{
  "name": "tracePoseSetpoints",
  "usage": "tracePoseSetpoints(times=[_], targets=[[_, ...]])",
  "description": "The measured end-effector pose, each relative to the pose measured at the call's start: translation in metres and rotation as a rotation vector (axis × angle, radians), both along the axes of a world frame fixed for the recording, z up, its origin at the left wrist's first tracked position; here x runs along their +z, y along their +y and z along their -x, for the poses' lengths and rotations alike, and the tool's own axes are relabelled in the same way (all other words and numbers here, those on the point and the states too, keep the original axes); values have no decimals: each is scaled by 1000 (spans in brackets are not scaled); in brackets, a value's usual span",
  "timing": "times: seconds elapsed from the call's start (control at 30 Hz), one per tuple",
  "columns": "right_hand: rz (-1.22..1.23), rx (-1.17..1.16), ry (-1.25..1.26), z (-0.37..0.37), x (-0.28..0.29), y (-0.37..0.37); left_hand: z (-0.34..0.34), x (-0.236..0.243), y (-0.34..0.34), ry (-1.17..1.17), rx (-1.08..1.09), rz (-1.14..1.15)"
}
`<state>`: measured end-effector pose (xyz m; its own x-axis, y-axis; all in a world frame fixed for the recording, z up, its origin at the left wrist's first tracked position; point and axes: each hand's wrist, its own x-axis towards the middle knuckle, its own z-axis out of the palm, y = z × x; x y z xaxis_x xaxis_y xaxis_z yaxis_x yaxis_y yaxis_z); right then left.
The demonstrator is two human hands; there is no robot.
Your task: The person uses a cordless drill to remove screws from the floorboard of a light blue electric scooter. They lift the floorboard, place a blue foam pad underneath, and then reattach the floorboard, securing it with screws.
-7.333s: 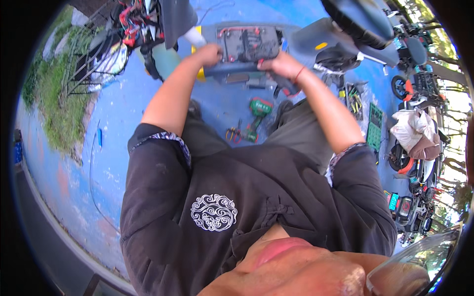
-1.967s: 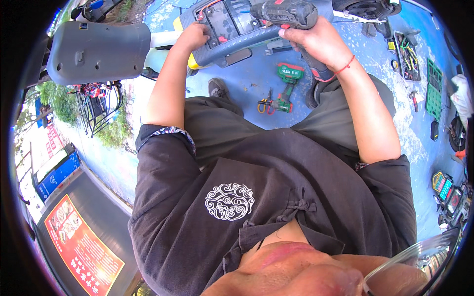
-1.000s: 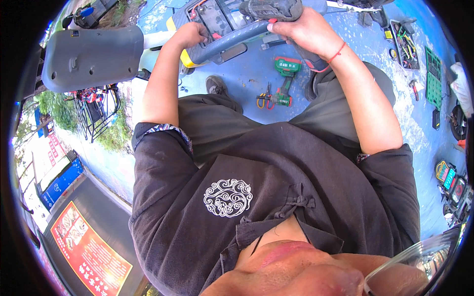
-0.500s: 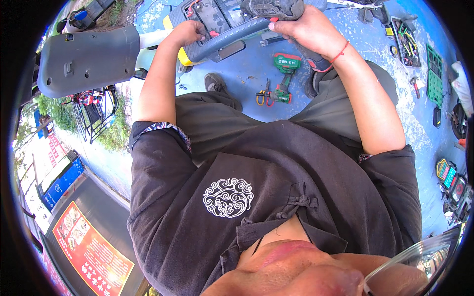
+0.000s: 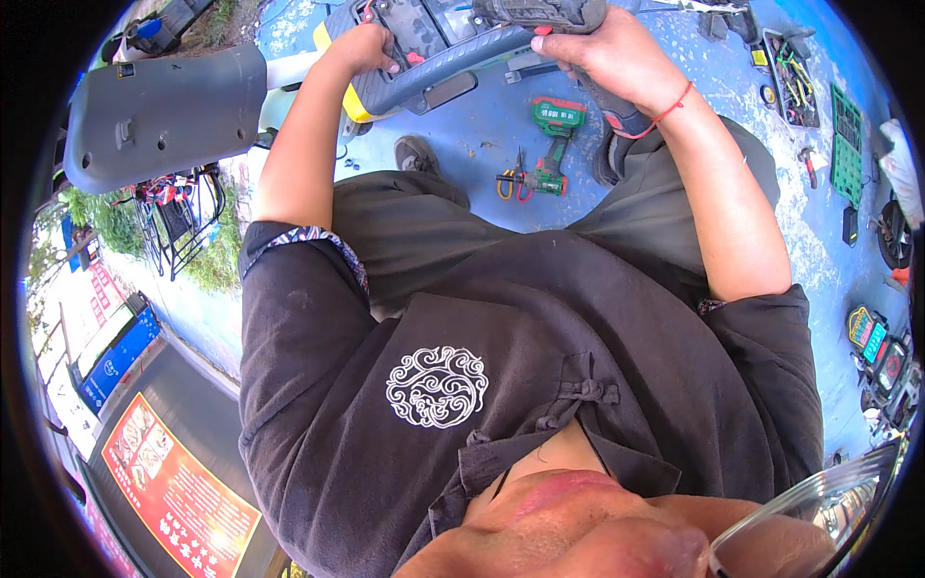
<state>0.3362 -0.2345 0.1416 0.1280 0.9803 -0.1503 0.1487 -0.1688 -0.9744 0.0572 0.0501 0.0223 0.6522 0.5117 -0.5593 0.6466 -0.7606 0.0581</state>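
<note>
little has shifted since half a second ago: both hands stay on the grey-blue plastic scooter panel (image 5: 438,67) at the top edge. left hand (image 5: 361,48) is clamped on its near rim, right hand (image 5: 612,60) closed around a dark power tool (image 5: 544,12). a green cordless drill (image 5: 554,144) lies on the blue ground (image 5: 482,125); a grey scooter seat (image 5: 159,111) juts in beside the left arm.

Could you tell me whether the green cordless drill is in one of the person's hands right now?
No, the green drill lies on the blue ground between the feet, while both hands are up on the grey scooter body.
</note>
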Motion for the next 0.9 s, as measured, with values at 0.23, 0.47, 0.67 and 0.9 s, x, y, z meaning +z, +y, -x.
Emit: tracePoseSetpoints(times=[0.23, 0.47, 0.67, 0.9], targets=[[111, -69, -22, -4, 12, -3, -18, 5, 6, 102, -123, 68], [57, -73, 113, -17, 6, 1, -18, 6, 6, 141, -113, 63], [17, -154, -62, -15, 14, 3, -6, 1, 11, 117, -122, 100], [-48, -107, -51, -24, 18, -1, -31, 2, 25, -290, 225, 249]])
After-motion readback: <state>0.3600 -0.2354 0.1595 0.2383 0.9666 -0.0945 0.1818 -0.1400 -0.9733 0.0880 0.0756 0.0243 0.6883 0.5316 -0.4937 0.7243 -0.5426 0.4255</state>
